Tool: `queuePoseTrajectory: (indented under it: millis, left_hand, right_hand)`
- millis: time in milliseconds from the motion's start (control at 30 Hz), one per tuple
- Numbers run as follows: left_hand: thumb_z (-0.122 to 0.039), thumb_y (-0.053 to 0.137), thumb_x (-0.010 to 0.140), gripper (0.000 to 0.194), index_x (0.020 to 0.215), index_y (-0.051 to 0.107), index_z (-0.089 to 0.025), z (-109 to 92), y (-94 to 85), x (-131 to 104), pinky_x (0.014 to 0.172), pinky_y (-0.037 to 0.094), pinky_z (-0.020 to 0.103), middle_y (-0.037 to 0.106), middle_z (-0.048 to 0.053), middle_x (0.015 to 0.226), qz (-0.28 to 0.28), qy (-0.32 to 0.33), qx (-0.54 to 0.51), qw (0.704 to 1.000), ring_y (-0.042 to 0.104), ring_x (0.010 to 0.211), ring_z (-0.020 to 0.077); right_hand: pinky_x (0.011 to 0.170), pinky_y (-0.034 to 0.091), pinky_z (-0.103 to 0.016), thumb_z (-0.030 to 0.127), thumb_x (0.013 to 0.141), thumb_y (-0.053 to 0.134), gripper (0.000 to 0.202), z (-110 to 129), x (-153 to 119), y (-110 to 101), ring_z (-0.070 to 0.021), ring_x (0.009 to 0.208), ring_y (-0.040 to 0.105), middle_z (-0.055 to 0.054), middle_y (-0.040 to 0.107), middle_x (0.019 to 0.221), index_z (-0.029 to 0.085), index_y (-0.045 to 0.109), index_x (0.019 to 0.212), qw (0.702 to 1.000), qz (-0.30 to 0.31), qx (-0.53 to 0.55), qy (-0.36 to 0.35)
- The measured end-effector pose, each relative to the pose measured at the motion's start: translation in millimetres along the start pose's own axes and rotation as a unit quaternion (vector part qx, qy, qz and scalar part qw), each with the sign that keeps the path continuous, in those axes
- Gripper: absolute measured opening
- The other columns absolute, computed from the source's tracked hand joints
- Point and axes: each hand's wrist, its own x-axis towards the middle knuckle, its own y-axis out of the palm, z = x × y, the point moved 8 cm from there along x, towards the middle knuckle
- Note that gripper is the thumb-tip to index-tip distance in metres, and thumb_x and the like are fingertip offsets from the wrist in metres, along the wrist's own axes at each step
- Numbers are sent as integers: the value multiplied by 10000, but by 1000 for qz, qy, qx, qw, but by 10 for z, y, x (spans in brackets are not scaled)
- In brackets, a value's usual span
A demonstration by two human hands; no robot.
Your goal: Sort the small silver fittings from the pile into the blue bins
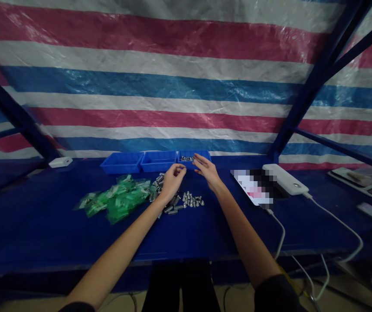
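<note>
My left hand is over the metal pieces, thumb and fingertips pinched together; whatever small thing may be between them is too small to make out. My right hand is just in front of the right-hand blue bin, its fingers stretched and apart, with nothing visible in them. Small metal parts lie in that bin. Below my hands, a group of silver screws rests on the blue table. Beside them, grey metal cylinders are heaped, partly hidden by my left hand and wrist.
Two more blue bins stand along the back. Green plastic bags with parts lie at left. To the right are a lit phone, a white power bank and white cables. A small white box sits back left.
</note>
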Motion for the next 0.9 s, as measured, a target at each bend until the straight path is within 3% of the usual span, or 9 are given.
queuePoseTrajectory:
  millis: [67,167,233,333,467,667,900]
  left_hand:
    - [-325,540,772,172,827,590,-170,-163,141,-73,627,377,231,541,-16,689,82,64,50,993,485,644,112]
    - [-379,593,752,202,811,618,-187,-303,416,-294,733,388,274,578,-2,748,242,149,143,948,516,730,135]
    - [-437,637,713,250,820,635,-211,-277,547,-442,833,363,333,590,2,803,323,174,201,908,530,810,163]
    - [-472,641,706,277,861,635,-243,-163,633,-539,904,313,399,589,0,883,378,173,252,874,533,864,182]
    - [-395,594,769,184,844,632,-231,-68,647,-495,899,310,397,582,2,867,369,167,283,869,535,868,181]
    - [-349,596,765,156,849,635,-224,-54,584,-413,890,318,413,592,8,862,305,150,328,881,538,886,201]
    - [-246,607,751,72,765,673,-222,-112,356,-209,769,370,317,625,4,798,172,137,306,926,560,815,172]
  right_hand:
    - [667,479,-211,373,710,643,369,-25,-5,-39,-174,977,614,-48,634,1147,238,652,1053,999,-24,-7,20]
    - [589,445,-171,353,711,619,321,-71,-2,-146,-145,869,634,-46,673,1041,211,673,995,996,-81,-6,49]
    - [545,419,-156,340,708,605,303,-94,0,-213,-126,801,631,-40,685,994,205,681,969,991,-114,-5,62]
    - [502,393,-153,344,692,599,299,-103,6,-271,-114,729,617,-29,697,933,205,693,940,988,-143,-8,62]
    - [482,387,-161,370,680,598,312,-117,19,-284,-116,688,606,-29,701,891,201,700,922,987,-151,-23,50]
    - [476,391,-164,370,703,592,301,-135,22,-256,-115,669,607,-41,699,880,188,696,919,988,-131,-60,51]
    - [550,458,-183,221,717,570,214,-153,-33,-47,-108,651,623,-22,708,802,179,706,877,988,-26,-131,77]
